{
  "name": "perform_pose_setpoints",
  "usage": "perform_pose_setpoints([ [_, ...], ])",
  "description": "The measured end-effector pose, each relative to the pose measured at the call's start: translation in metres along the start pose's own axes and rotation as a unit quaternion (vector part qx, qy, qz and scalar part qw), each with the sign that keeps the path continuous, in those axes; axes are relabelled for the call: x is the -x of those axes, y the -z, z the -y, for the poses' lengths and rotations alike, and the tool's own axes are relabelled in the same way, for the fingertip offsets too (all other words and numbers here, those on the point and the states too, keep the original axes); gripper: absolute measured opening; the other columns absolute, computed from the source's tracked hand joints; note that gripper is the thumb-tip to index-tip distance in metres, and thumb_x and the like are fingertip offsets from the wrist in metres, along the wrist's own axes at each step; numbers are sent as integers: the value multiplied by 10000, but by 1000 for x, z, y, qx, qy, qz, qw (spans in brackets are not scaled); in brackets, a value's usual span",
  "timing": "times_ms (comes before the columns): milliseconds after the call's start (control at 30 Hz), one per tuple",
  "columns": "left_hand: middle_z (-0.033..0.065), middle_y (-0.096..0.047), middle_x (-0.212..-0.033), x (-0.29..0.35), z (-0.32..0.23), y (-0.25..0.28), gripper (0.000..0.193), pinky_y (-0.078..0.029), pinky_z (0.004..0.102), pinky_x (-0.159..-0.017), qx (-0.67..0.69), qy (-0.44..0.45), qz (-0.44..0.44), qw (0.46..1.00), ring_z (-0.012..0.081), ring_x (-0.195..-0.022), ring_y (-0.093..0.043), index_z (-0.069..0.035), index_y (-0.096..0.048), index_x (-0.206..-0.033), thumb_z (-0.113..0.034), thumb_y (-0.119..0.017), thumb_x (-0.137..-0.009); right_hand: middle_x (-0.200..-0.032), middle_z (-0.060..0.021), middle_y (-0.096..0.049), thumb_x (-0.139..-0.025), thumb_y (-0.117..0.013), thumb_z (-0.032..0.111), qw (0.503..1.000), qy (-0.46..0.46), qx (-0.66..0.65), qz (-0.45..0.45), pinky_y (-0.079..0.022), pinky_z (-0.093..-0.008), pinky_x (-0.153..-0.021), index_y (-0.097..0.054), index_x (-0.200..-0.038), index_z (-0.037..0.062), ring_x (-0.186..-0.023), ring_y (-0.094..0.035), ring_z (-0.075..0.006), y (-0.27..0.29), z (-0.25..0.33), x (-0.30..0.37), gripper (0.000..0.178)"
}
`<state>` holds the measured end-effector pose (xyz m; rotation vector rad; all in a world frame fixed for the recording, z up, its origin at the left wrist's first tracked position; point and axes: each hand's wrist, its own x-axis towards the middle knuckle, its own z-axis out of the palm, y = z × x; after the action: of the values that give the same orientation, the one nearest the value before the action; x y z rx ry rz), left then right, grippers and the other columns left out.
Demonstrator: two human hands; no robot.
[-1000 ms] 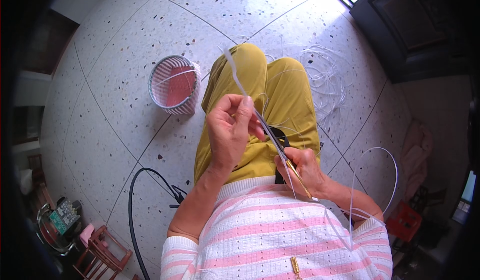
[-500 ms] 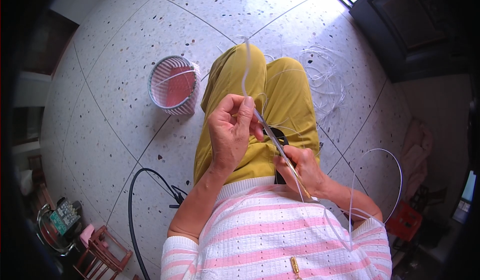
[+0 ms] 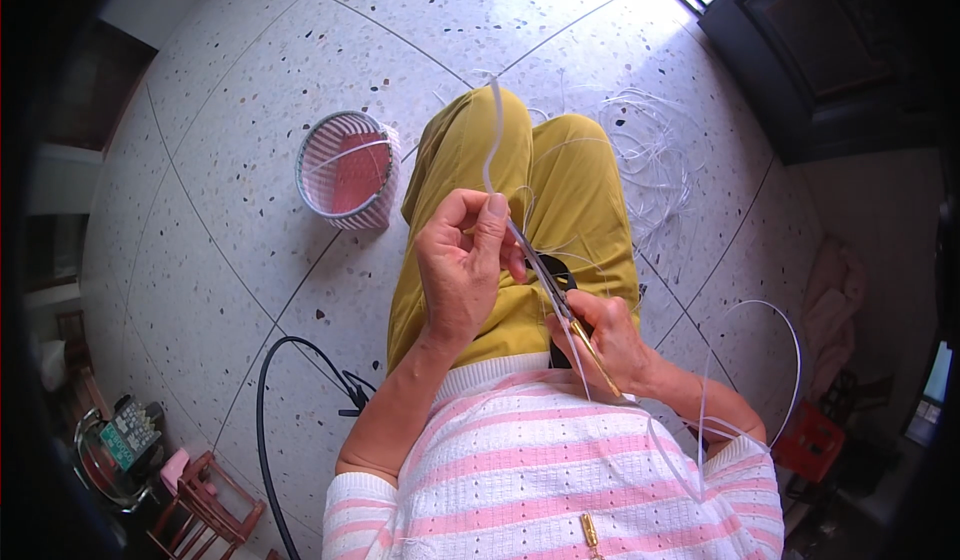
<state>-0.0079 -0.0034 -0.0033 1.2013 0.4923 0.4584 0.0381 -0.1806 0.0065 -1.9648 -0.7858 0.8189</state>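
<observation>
My left hand (image 3: 462, 260) is closed, thumb and finger pinching a translucent plastic strip (image 3: 494, 130). The strip rises in a wavy line past my knee and runs down from the pinch towards my right hand. My right hand (image 3: 612, 338) is closed around a slim tool (image 3: 602, 364) with a gold-coloured length and a dark, narrow part along the strip; its exact kind is unclear. A thin strip tail (image 3: 580, 362) hangs apart from the tool over my lap. Thin white strands (image 3: 798, 360) loop by my right forearm.
A pink-and-white striped basket (image 3: 390, 195) stands on the speckled floor to the left, a pale strip across its mouth. Tangled white strips (image 3: 655, 165) lie right of my knees. A black cable (image 3: 263, 410) curves at lower left. A black looped item (image 3: 553, 270) lies on my lap.
The thin strip tail has swung left, away from the gold-coloured part of the tool. Both hands stay almost where they were.
</observation>
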Motion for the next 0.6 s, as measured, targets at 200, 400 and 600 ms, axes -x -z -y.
perform_pose_setpoints([
  [200, 27, -573, -662, 0, 2, 0, 212, -448, 195, -447, -3, -10, -4, 1000, 81, -490, -559, -12, -541, -861, -190, -561, -976, -490, -148, -446, -859, -597, 137, 1000, 4, -2, -5, -333, -367, -421, -492, -664, -25, -412, -416, -186, -1, -3, 0, 274],
  [400, 42, -584, -664, 0, 3, 0, 217, -454, 204, -434, 0, -12, -4, 1000, 96, -472, -559, -9, -546, -860, -195, -570, -970, -511, -52, -437, -891, -574, 67, 1000, -8, 9, 8, -317, -318, -433, -496, -691, -18, -484, -387, -98, 0, 1, 2, 232],
  [600, 15, -564, -657, 1, 1, 1, 217, -437, 191, -449, 13, 7, -2, 1000, 68, -499, -555, -17, -535, -854, -190, -547, -984, -468, -147, -424, -893, -593, 143, 1000, 9, -9, -18, -310, -357, -402, -497, -643, -25, -394, -390, -175, -3, -2, 2, 316],
])
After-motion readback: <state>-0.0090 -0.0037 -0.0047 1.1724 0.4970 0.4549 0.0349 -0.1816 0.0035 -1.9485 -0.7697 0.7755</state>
